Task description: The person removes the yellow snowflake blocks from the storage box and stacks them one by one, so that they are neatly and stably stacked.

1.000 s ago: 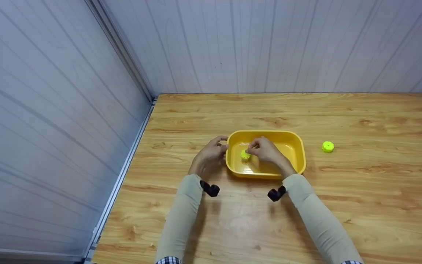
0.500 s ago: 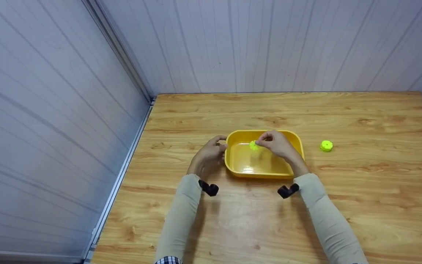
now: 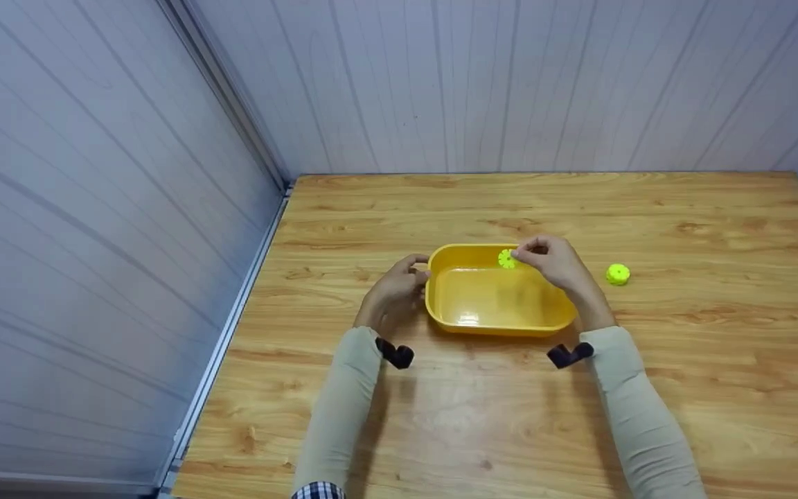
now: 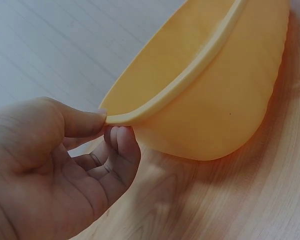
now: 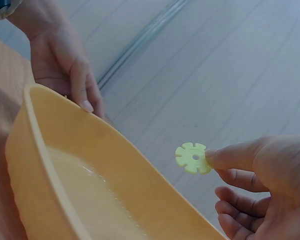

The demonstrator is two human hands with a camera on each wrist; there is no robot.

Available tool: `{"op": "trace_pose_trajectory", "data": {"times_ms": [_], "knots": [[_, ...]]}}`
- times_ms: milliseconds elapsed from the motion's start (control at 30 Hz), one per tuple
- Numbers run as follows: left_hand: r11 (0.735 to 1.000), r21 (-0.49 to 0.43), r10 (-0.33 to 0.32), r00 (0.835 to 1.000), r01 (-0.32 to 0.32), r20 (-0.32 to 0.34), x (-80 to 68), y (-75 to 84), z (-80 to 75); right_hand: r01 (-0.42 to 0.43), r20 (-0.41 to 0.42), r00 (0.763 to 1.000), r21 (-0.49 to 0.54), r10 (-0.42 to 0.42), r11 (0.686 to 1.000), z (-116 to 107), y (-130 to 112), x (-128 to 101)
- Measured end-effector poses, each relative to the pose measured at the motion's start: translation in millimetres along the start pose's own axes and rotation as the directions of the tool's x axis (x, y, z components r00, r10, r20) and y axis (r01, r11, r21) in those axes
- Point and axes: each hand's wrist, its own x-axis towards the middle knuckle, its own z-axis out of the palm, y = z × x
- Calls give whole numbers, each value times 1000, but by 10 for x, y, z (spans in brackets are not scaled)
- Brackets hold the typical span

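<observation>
A yellow plastic tub stands on the wooden table, and its visible floor is bare. My left hand pinches the tub's rim at its left end, thumb on top and fingers curled beneath, as the left wrist view shows. Above the tub's far right part, my right hand pinches a flat yellow-green notched disc with a small centre hole by its edge. In the right wrist view the disc hangs clear of the tub wall. To the tub's right lies a small stack of similar yellow-green discs.
The wooden table reaches back to a pale panelled wall. Another panelled wall closes off the left side, with a metal strip along its foot. A black wrist-camera mount juts inward from each sleeve.
My right hand has lifted the disc from low inside the tub and carried it right and away from me, up to the far rim. My left hand keeps its hold on the rim.
</observation>
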Motion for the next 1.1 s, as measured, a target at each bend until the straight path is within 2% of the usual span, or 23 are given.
{"op": "trace_pose_trajectory", "data": {"times_ms": [333, 700, 967, 1100], "knots": [[999, 31, -14, 999, 15, -31, -9, 11, 6, -39, -102, 994, -19, 37, 999, -327, 97, -93], [1000, 1, 16, 1000, -16, -7, 3, -12, 3, -113, -185, 977, -10, 109, 994, -705, 319, -275], [1000, 8, 27, 1000, -27, -3, -8, 6, 15, -144, -256, 960, -97, 115, 985, -1028, 576, -393], [1000, -5, 16, 1000, -16, -12, -8, 0, 14, -223, -269, 942, -55, 201, 973, -1131, 734, -428]]}}
